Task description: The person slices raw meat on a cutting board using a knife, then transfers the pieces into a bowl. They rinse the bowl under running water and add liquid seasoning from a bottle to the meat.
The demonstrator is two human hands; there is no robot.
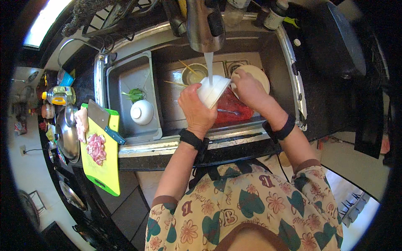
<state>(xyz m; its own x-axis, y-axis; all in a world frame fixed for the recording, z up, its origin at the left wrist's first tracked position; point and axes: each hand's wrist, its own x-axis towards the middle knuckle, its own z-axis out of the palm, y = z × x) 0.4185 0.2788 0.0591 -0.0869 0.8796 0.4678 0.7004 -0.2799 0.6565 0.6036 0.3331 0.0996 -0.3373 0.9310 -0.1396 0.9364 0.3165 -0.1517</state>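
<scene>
My left hand (198,108) grips a white bowl (213,89), tilted on its side over the sink (176,109). Water from the metal faucet (205,34) runs onto the bowl. Close by the bowl's right rim is my right hand (248,88), fingers curled; whether it holds anything is hidden. Behind that hand lies a cream-coloured plate (262,75). A metal bowl (193,75) stands beyond my left hand, with chopsticks (187,66) by it. Beneath both hands a red item (234,108), perhaps a plastic bag, lies in the sink.
In the left basin, an upturned white bowl (142,112) sits beside a green leaf (135,94). A green cutting board (105,169) overhangs the counter edge, bearing cut raw meat (96,149) and a cleaver (99,113). A lidded pan (67,135) and an oil bottle (64,95) stand further left.
</scene>
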